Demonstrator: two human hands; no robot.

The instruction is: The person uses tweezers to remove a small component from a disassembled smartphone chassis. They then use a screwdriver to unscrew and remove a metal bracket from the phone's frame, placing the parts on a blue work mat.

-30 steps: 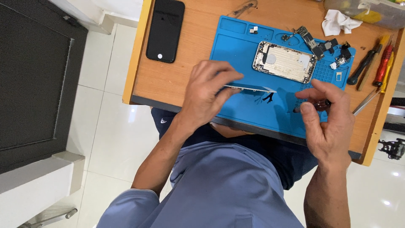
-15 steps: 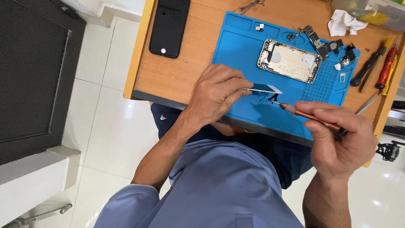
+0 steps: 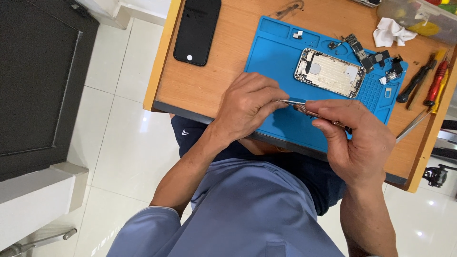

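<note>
My left hand (image 3: 247,107) pinches a thin flat metal part (image 3: 285,101) over the near edge of the blue work mat (image 3: 276,52). My right hand (image 3: 354,140) grips a small copper-coloured screwdriver (image 3: 314,113), and its tip meets the thin part between both hands. An opened silver phone housing (image 3: 329,73) lies on the mat just beyond my hands. Several small phone components (image 3: 369,57) are spread beside the housing.
A black phone screen (image 3: 196,29) lies face up on the wooden table (image 3: 209,85) at the left. Red and black screwdrivers (image 3: 428,83) and tweezers (image 3: 413,126) rest at the right. A white cloth (image 3: 390,33) and a plastic box (image 3: 419,16) are at the back.
My right hand has picked up the screwdriver and swung it left until its tip reached the part in my left hand. The view has also shifted slightly.
</note>
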